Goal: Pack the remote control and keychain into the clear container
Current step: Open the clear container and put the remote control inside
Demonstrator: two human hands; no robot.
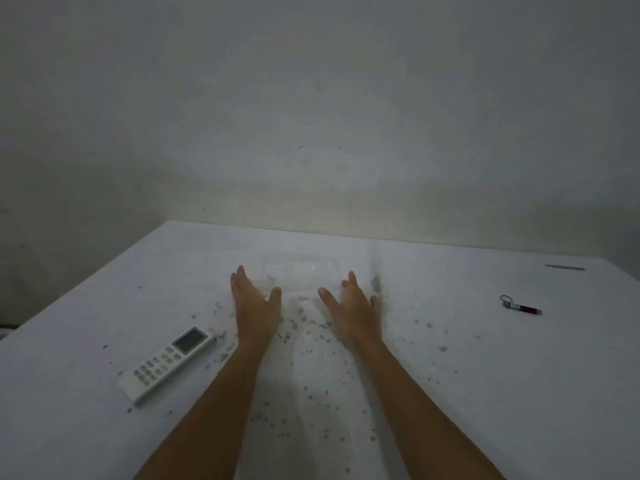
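Head view, nearest first: two bare forearms reaching forward across a white table (485, 393) speckled with dark flecks. Left hand (254, 306) palm-down, fingers straight and together, thumb splayed right. Right hand (353, 308) mirrored, thumb splayed left, fingers extended. Both hands spread wide, gripping nothing, fingertips at the near edge of one clear container (299, 275); actual contact too faint to tell. One white remote control (168, 363) lying flat and diagonal, left of the left forearm, screen end toward the far side, untouched. One keychain (519, 306) with a ring and a dark red fob, well apart to the right, untouched. Container sitting mid-table between the hands, nearly invisible against the cloth. Beyond it, one plain grey wall (311, 98).
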